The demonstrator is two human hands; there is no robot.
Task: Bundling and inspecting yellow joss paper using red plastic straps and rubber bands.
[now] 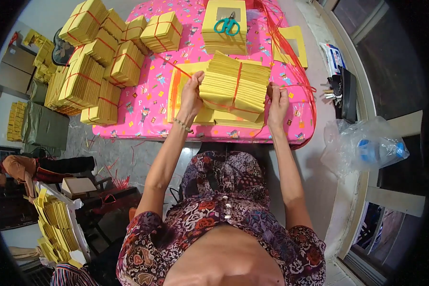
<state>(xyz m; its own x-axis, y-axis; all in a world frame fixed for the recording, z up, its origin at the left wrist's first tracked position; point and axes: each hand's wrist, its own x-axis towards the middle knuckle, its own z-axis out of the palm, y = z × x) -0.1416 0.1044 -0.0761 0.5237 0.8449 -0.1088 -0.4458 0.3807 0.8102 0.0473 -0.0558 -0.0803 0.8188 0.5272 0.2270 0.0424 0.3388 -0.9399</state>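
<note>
A thick stack of yellow folded paper pieces point(248, 88) stands tilted in front of me, with red plastic string point(240, 78) running across and down it. My left hand point(191, 97) is closed at the stack's left side, pinching a length of string that slants up and away to the left. At the right side my right hand point(277, 107) is closed too, its fingers on string that trails off rightward. More flat yellow paper point(206, 116) lies beneath the stack. The hands cover where the string passes round the sides.
Several tied yellow bundles point(124, 62) are piled at the left of the pink patterned table point(148, 112). Teal-handled scissors point(227, 27) rest on another yellow stack point(224, 43). Loose red string point(291, 55) hangs along the right. A plastic bag point(352, 148) sits by the window; another person point(21, 167) bends at far left.
</note>
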